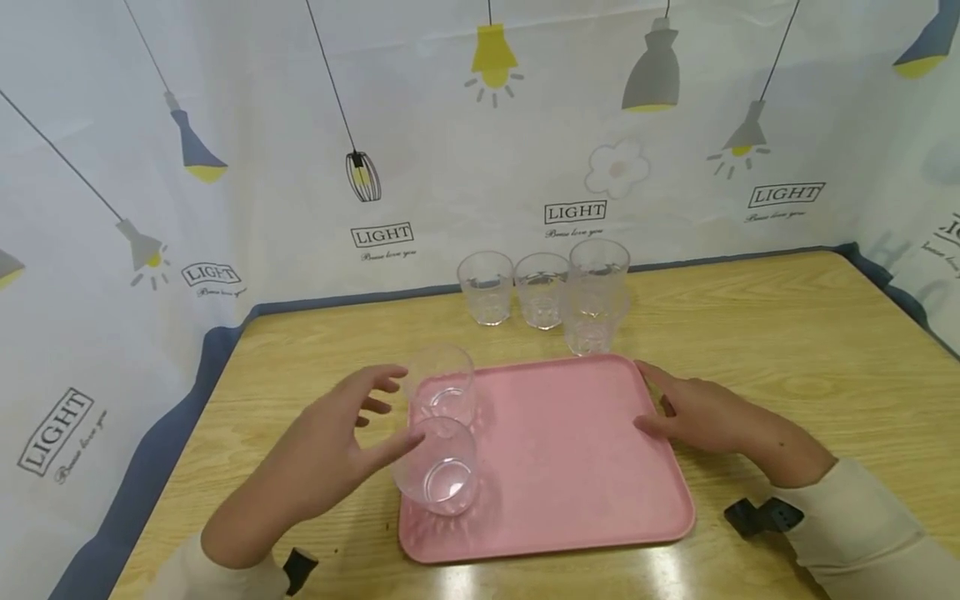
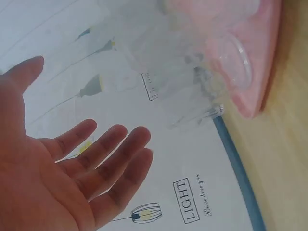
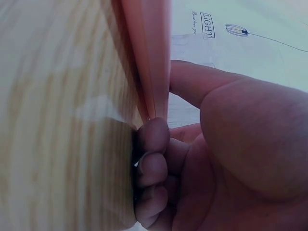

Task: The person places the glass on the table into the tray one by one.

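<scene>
A pink tray lies on the table with two clear plastic cups near its left edge: a front cup and a rear cup. My left hand is beside these cups, thumb tip overlapping the front cup's rim in the head view. In the left wrist view that hand has its fingers spread and holds nothing. At the tray's right edge, my right hand grips the rim. The right wrist view shows the hand with its thumb over the tray wall and fingers curled below.
Behind the tray stand more clear cups: a left one, a middle one and an overlapping group at the right. A lamp-printed curtain borders the wooden table at the back and sides.
</scene>
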The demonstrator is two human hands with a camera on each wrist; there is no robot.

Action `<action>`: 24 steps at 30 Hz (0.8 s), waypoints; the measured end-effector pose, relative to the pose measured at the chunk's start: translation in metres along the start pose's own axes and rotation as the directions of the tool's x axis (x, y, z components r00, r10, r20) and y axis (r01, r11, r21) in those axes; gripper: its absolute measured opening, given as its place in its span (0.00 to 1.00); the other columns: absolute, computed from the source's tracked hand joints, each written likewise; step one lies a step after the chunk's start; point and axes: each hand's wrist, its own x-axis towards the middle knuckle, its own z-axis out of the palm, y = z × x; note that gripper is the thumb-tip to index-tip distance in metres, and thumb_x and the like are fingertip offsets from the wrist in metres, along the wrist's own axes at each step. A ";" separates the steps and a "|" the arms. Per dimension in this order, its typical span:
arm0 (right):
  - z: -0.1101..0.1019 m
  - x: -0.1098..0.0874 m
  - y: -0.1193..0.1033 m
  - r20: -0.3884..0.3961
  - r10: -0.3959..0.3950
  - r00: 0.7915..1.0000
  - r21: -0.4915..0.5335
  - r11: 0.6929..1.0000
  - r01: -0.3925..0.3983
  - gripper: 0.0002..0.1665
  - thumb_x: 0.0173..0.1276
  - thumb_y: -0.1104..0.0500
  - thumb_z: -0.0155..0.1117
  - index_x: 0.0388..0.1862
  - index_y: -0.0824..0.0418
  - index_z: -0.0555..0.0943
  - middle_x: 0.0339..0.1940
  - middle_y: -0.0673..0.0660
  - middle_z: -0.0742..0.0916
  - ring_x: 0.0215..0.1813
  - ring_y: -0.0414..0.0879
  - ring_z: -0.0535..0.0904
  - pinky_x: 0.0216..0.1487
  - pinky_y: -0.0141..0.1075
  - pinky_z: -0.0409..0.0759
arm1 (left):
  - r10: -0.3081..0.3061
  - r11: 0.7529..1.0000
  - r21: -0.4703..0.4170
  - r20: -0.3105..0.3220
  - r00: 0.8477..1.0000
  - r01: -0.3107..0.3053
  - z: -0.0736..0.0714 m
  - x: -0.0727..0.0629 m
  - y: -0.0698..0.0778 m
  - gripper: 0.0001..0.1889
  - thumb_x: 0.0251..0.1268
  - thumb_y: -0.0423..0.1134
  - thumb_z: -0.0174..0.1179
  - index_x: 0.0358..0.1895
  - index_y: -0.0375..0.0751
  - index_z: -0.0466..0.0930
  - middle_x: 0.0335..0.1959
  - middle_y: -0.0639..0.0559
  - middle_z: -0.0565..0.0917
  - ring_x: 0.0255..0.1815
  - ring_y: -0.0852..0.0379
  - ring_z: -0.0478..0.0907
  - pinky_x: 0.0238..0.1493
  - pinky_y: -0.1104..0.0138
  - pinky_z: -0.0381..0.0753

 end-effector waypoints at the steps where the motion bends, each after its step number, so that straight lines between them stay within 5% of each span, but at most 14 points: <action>1: 0.000 0.000 0.000 -0.001 0.002 1.000 0.000 1.000 -0.002 0.52 0.71 0.43 0.63 0.81 0.62 0.49 0.19 0.48 0.73 0.22 0.41 0.67 0.24 0.34 0.65 | 0.007 1.000 0.014 -0.015 1.000 -0.007 -0.004 0.004 0.001 0.38 0.61 0.67 0.62 0.71 0.55 0.66 0.60 0.54 0.80 0.57 0.52 0.82 0.56 0.54 0.83; 9: 0.001 -0.001 0.000 -0.003 0.013 1.000 -0.018 1.000 -0.013 0.52 0.71 0.42 0.63 0.81 0.62 0.49 0.20 0.49 0.75 0.22 0.41 0.68 0.26 0.35 0.66 | 0.030 0.996 0.089 -0.035 0.999 -0.027 -0.019 0.046 0.015 0.38 0.64 0.68 0.58 0.72 0.55 0.64 0.63 0.54 0.77 0.63 0.50 0.77 0.58 0.50 0.80; 24: 0.000 -0.002 0.003 -0.018 -0.016 1.000 -0.008 1.000 0.016 0.51 0.71 0.45 0.63 0.81 0.64 0.50 0.18 0.47 0.75 0.21 0.40 0.68 0.23 0.34 0.67 | -0.006 0.990 0.144 0.013 1.000 0.004 -0.023 0.129 0.027 0.38 0.64 0.66 0.59 0.73 0.53 0.63 0.68 0.49 0.73 0.67 0.49 0.73 0.62 0.47 0.76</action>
